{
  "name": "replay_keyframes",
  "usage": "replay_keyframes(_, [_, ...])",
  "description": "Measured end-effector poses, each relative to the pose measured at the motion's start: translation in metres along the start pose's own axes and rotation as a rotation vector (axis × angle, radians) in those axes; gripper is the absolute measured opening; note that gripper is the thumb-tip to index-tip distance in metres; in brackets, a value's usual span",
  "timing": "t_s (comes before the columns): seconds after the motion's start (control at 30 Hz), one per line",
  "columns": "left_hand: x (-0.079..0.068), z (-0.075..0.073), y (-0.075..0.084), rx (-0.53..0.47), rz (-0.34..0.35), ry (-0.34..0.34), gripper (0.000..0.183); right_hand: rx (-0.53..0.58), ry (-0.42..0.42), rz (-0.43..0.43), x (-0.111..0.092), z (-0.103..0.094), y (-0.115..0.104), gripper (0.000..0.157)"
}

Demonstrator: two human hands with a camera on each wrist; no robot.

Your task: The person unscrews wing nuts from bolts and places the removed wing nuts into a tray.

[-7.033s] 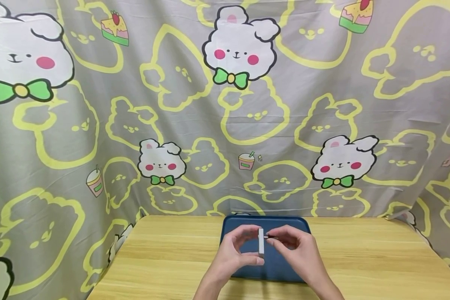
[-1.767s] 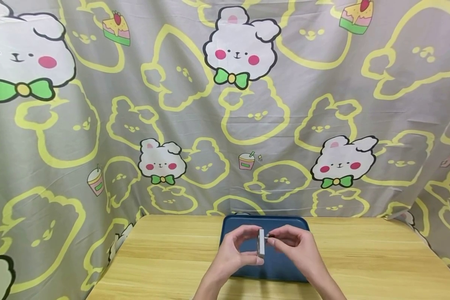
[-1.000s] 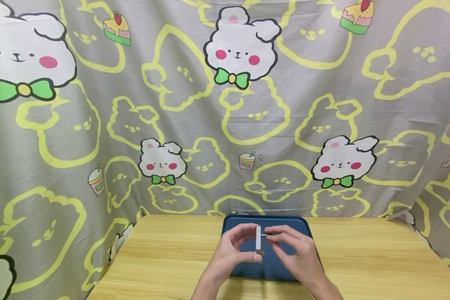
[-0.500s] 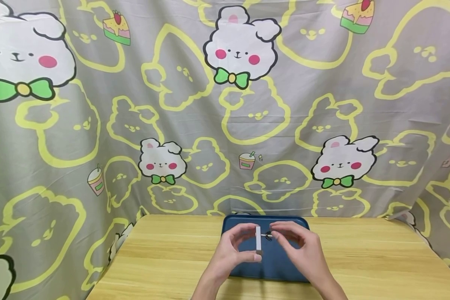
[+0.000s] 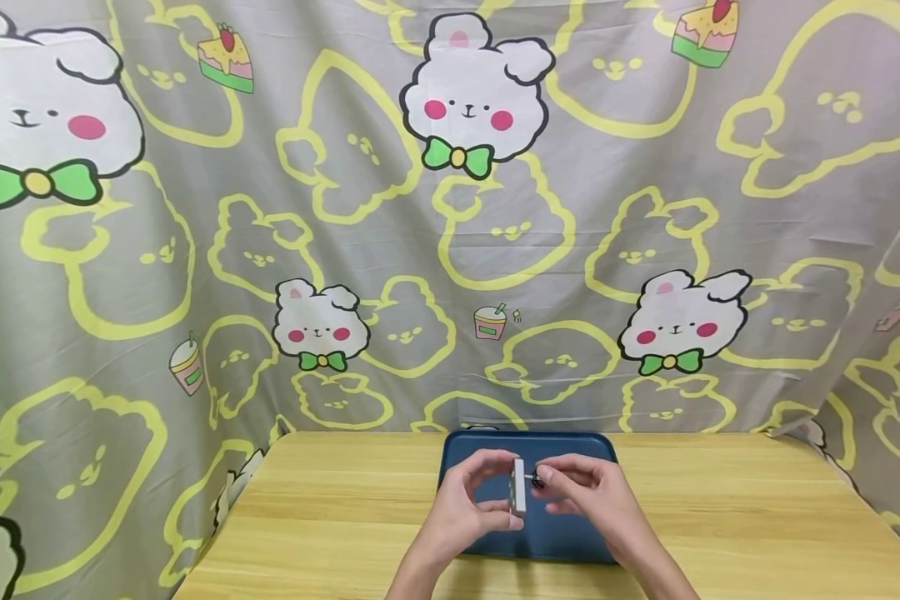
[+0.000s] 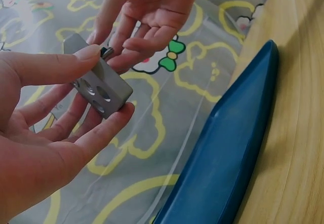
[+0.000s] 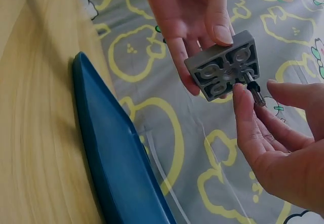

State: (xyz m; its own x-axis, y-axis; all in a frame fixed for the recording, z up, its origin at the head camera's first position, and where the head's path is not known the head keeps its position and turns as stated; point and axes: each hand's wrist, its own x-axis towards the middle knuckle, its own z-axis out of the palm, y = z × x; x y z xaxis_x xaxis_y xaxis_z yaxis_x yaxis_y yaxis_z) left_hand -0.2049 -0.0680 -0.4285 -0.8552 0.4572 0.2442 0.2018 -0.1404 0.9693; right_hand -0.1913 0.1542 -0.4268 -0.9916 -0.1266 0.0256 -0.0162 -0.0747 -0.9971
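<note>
My left hand [image 5: 461, 504] holds a small grey block [image 5: 520, 487] upright above the tray, thumb on one edge and fingers on the opposite one. Round holes pierce the block, and its ribbed, recessed face [image 7: 223, 69] shows in the right wrist view. From that face sticks out a thin threaded bolt [image 7: 256, 95] with a black collar and a shiny metal end. My right hand [image 5: 600, 492] is at the bolt's outer end, its thumb and forefinger around the dark part. In the left wrist view the bolt [image 6: 106, 52] is partly hidden behind the block and my left thumb.
A dark blue tray [image 5: 570, 533] with a raised rim lies under both hands on the wooden table [image 5: 330, 492]. Behind the table hangs a grey curtain [image 5: 390, 250] printed with cartoon bears, closing in the back and sides.
The block stays in my left hand, with small shifts. My right fingers reached forward over the bolt, drew back and loosened half a second ago, and now close around its dark part again.
</note>
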Motion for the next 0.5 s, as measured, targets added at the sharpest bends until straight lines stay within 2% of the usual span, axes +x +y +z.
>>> replay_keyframes(0.27, [-0.0008,0.0019,0.001,0.017,0.006,-0.002,0.062,0.024,-0.036,0.023,-0.0004,0.0001,0.0006,0.041])
replay_keyframes(0.5, [-0.0012,0.0019,0.0009,0.021,-0.001,0.001,0.061,-0.021,-0.012,-0.036,-0.0011,0.0019,0.0014,0.04])
